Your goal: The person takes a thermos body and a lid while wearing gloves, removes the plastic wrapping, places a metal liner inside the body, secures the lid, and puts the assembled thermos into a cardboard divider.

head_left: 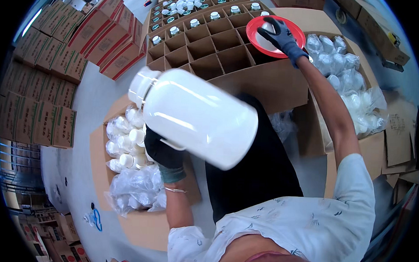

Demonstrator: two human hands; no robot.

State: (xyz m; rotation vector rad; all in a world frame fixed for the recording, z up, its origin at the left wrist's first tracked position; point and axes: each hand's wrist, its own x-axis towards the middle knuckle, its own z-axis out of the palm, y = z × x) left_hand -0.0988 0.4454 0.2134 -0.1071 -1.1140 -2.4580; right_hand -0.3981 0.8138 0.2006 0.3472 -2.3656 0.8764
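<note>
A large glossy white jug [196, 114] with a ridged cap lies tilted across the middle, its cap end to the upper left. My left hand [162, 150], in a dark glove, is closed at its handle, the fingers partly hidden behind the jug. At the upper right, my right hand [279, 36], in a grey-blue glove, reaches over a red basin [299, 33]. Its fingers curl round a white rounded object [268, 27] in the basin, whose kind I cannot make out. Below the basin stands a divided carton [262, 84] with white-capped bottles [195, 23] in its farther compartments.
An open carton of plastic-wrapped white bottles [126, 142] stands at left, another with bagged white bottles [343, 71] at right. Loose white caps [181, 4] lie on bottles at the far end. Stacked cartons [45, 70] line the left. Flattened cardboard [398, 133] leans at far right.
</note>
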